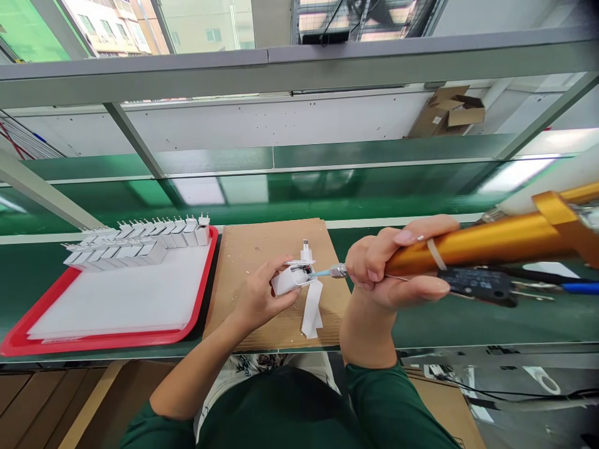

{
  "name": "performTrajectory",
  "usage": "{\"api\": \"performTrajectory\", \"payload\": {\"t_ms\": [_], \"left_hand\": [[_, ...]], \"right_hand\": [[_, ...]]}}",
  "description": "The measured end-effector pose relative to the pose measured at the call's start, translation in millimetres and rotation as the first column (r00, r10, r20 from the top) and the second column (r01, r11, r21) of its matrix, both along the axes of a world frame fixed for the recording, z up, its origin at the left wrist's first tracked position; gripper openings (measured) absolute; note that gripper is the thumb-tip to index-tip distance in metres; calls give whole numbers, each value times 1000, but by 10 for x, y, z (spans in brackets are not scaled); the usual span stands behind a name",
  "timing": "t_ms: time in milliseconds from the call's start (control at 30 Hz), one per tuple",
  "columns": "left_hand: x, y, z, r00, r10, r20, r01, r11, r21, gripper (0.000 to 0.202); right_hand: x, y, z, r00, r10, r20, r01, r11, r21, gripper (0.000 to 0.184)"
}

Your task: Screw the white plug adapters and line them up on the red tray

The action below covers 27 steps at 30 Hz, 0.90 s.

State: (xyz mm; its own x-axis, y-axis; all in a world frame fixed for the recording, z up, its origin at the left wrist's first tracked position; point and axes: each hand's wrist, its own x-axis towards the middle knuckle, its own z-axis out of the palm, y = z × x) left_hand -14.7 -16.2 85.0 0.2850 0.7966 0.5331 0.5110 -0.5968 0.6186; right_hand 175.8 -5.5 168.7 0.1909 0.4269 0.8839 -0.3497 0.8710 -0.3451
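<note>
My left hand (258,294) pinches a white charger housing (284,282) between thumb and fingers over the cardboard sheet. The housing lies on its side, its open end facing right with dark parts inside. My right hand (386,265) wraps round the front of a gold dispensing gun (486,242), held nearly level. Its thin blue needle (322,273) reaches the housing's open end; whether it touches cannot be made out. A black switch (482,285) is strapped under the barrel. Just beyond the housing is a white two-pin plug piece (306,252). A white strip (311,312) lies nearer me.
The cardboard sheet (253,249) covers the middle of the green bench (468,321). To its left, a red tray (112,340) with white lining holds rows of white plug chargers (124,252). A metal frame bar (281,72) crosses behind; an open carton (449,112) stands far right.
</note>
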Motion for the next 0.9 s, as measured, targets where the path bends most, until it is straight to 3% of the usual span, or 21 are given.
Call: {"api": "performTrajectory", "payload": {"t_ms": [233, 400, 600, 767, 900], "left_hand": [[8, -5, -55, 997, -15, 77, 18, 999, -43, 49], [102, 11, -234, 969, -20, 248, 65, 983, -175, 47], [457, -19, -476, 793, 21, 609, 273, 881, -385, 43], [647, -69, -529, 708, 6, 706, 367, 851, -375, 49], [706, -56, -588, 655, 2, 756, 409, 840, -357, 55]], "right_hand": [[48, 48, 6, 993, 112, 23, -114, 990, 87, 43], [20, -4, 43, 991, 135, 21, -136, 989, 59, 48], [-19, -23, 57, 982, 185, -23, -182, 978, 105, 50], [34, -3, 43, 977, 202, 62, -208, 974, 91, 49], [25, -10, 43, 983, 184, 23, -185, 978, 94, 48]]}}
